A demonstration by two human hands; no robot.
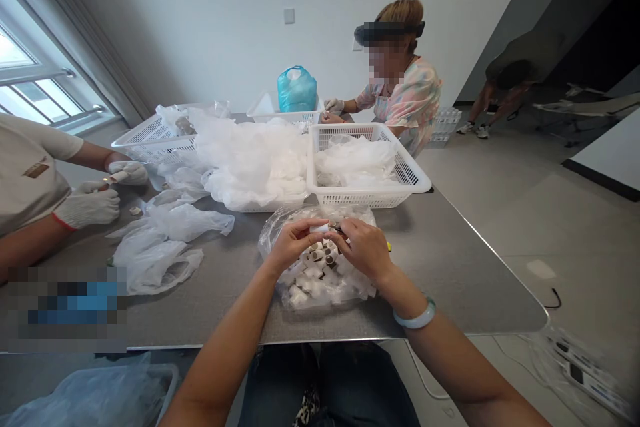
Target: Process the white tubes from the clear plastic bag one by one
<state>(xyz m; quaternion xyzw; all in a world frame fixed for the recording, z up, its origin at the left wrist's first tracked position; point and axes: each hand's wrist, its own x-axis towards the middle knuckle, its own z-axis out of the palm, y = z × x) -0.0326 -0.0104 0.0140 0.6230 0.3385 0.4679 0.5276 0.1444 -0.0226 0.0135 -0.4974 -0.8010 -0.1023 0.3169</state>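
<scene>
White small roll [320, 228] is pinched between the fingertips of left hand [295, 240] and right hand [364, 248], both closed on it, above an open clear bag [310, 280] of similar rolls on the grey bench [450, 260]; handling judged mid-step, steady two-handed grip needed.

No readable text, labels, brands or numbers are showing anywhere. A small brownish mark is sitting on the chest of the white shirt [30, 170] of the person at left, too blurred to be reading it. The grey table [450, 267], white baskets [367, 167] and blue bag [297, 90] are carrying no lettering that can be made out.
</scene>
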